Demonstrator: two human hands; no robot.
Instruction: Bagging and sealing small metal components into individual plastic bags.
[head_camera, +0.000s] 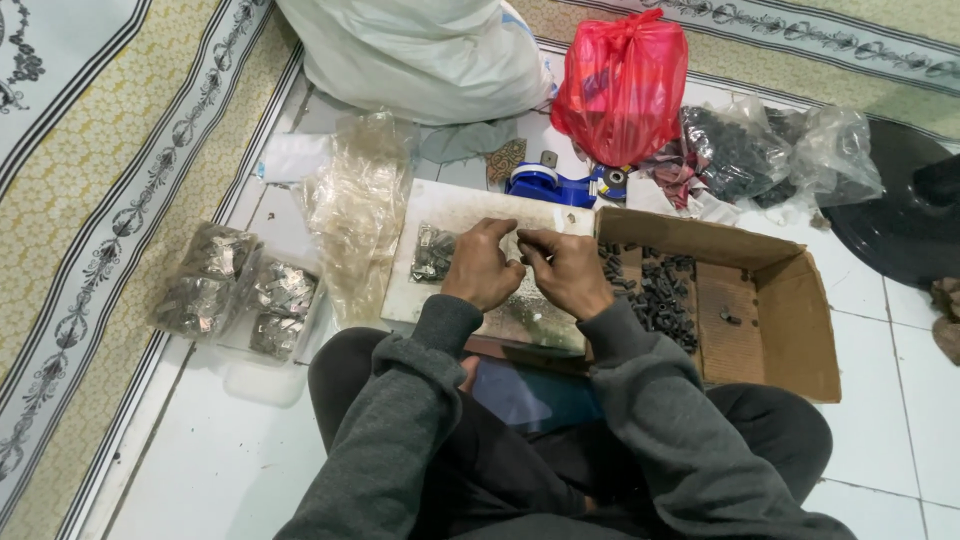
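Head view: worn on the head, facing steeply down and forward.
Range: close over lap, hands and floor.

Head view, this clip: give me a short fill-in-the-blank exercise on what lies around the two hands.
1. The open brown cardboard box holding small dark parts lies to the person's ____.
2. The knotted plastic bag behind the box is ____ in colour.
3. The left hand and right hand meet above a flat ____ board.
4. The tape dispenser beyond the board is ____.

Missing words: right; red; white; blue
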